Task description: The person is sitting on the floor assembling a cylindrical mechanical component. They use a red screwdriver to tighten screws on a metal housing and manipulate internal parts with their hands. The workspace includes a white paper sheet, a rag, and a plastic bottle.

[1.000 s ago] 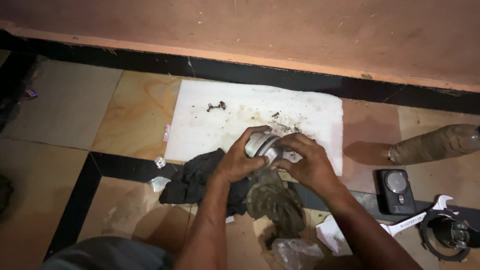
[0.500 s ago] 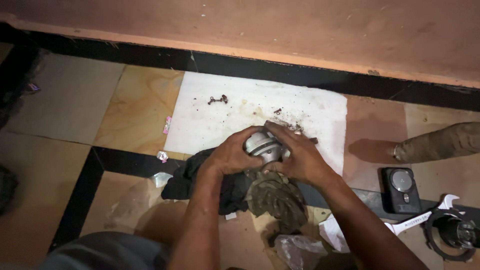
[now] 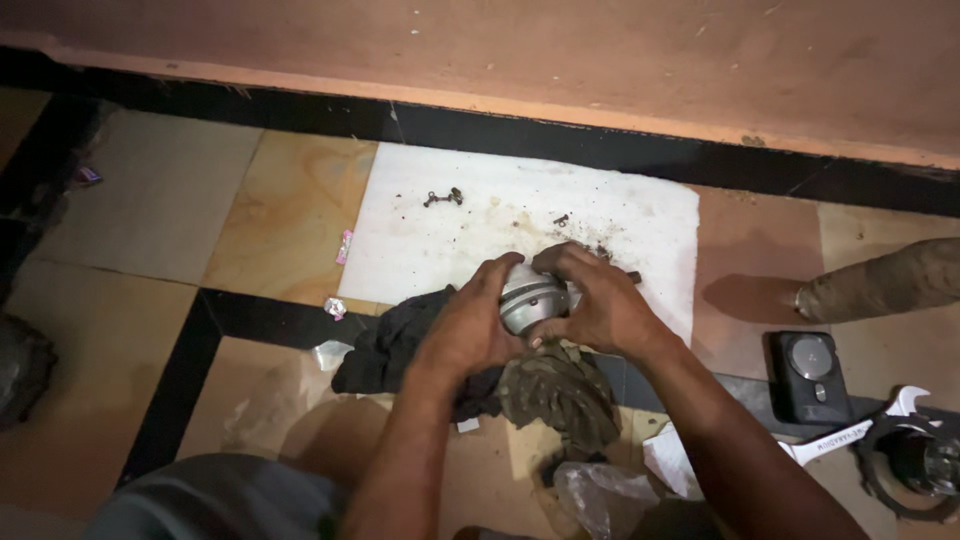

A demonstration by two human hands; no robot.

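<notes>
Gripping a round grey metal part (image 3: 528, 298) between left hand (image 3: 470, 325) and right hand (image 3: 597, 305), fingers wrapped tight, above a dirty finned rotor (image 3: 560, 395) and black rag (image 3: 400, 340) on the floor. Probably twisting apart; firm counter-grip needed.

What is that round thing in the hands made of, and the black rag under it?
Round part: looks like bare metal, dull silver-grey with a faint shine and ridged rings. Both the left hand and right hand grip it. Black rag: probably soft cloth, matte and crumpled in folds.
</notes>
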